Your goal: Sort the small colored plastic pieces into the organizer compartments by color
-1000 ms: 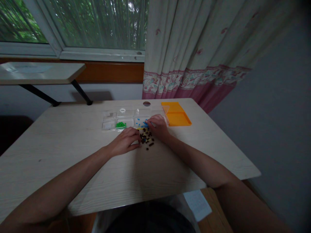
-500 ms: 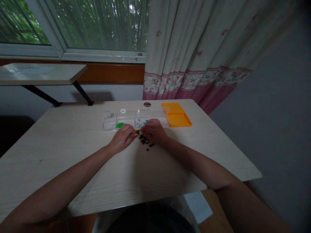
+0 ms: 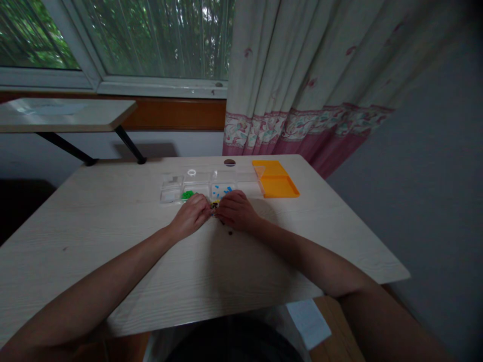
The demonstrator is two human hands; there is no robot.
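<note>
My left hand (image 3: pixel 193 213) rests on the table just in front of a clear compartment box (image 3: pixel 196 187), its fingers bent together. Close to its right, my right hand (image 3: pixel 237 211) is curled over the small dark bricks and hides most of them. Between the two sets of fingertips a few dark and yellow bits (image 3: pixel 215 205) show; what each hand pinches is too small to make out. One loose dark brick (image 3: pixel 230 233) lies nearer to me. Green pieces (image 3: pixel 187 194) fill part of one compartment, and blue pieces (image 3: pixel 222 190) lie scattered in another.
An orange tray (image 3: pixel 279 180) sits at the right end of the clear box. At the back left, a raised shelf (image 3: pixel 68 114) stands on black legs. A round dark hole (image 3: pixel 229 162) is near the table's back edge. Curtains (image 3: pixel 302 75) hang behind.
My right hand has moved slightly toward me and now covers the dark pile that showed between the hands. The blue pieces show more fully. My left hand has barely moved.
</note>
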